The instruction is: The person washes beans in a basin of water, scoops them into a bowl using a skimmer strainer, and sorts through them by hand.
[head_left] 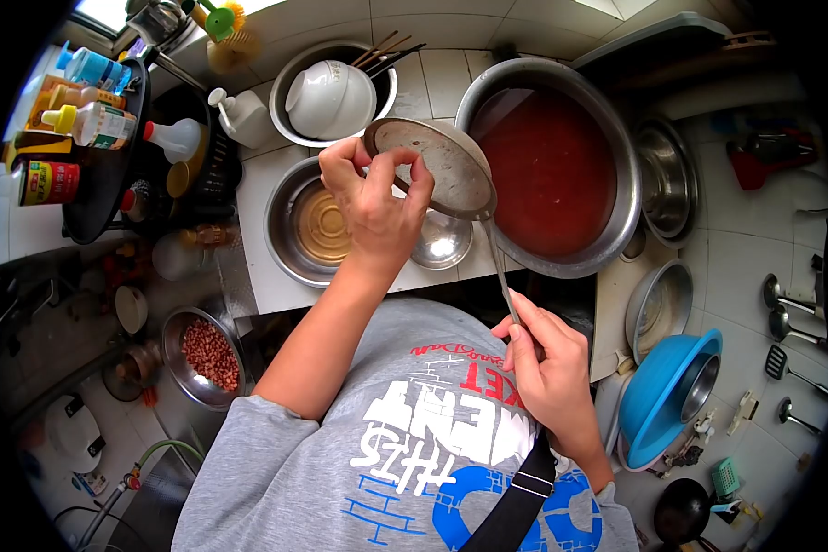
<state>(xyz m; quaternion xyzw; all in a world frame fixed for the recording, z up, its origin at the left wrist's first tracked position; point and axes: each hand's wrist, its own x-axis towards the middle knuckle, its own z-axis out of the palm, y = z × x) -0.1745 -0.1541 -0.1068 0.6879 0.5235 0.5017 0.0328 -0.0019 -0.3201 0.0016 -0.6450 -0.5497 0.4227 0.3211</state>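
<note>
A round, flat metal strainer is tilted above the counter, between a steel bowl of yellowish liquid and a large steel basin of red liquid. My right hand grips the strainer's long thin handle. My left hand is at the strainer's near left rim, its fingers curled and pinched together; what they hold, if anything, is hidden. Below the strainer stands a small shiny metal bowl, partly covered by it.
Behind are white bowls in a steel basin with chopsticks. Bottles crowd a black rack at the left. A bowl of reddish pieces stands lower left. A blue basin is at the right, and utensils hang on the tiled wall.
</note>
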